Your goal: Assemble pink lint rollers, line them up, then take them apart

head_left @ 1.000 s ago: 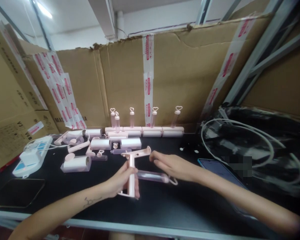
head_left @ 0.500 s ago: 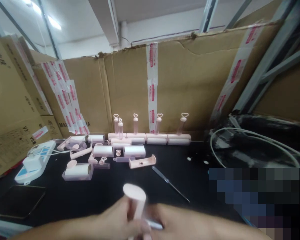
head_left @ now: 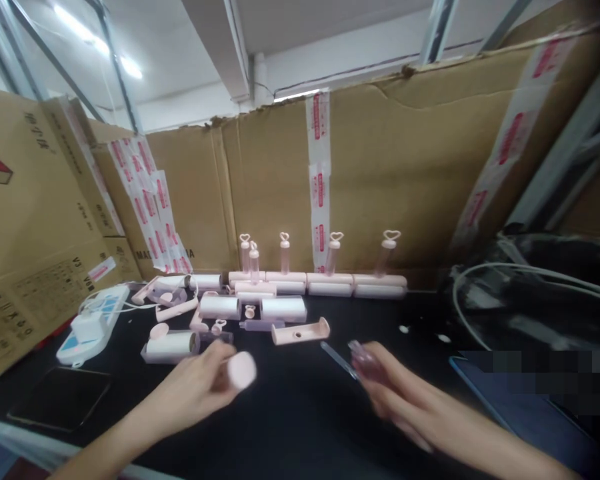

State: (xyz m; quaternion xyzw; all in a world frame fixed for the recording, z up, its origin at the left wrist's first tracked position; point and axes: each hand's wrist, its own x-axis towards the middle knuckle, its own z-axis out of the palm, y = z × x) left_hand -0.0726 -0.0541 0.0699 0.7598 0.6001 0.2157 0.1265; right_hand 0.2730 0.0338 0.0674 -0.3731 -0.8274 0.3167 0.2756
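My left hand is closed around a pale pink plastic part whose rounded end faces me; the fingers hide the rest of it. To the right, my right hand grips a clear pinkish plastic piece, blurred and partly covered by the fingers. A screwdriver with a clear handle lies on the black table beside that hand, its shaft end hidden. Beyond the hands rests a pink bracket-shaped holder with a hole in its middle.
Pink-and-white roller units line the back, with heart-topped tubes standing upright there. Loose rolls and parts lie centre left. A power strip and dark phone are left, a blue object right. Cardboard walls the back.
My hands have moved apart from the front centre, the left with the pink part to the left, the right with the clear piece to the right. The view has shifted slightly.
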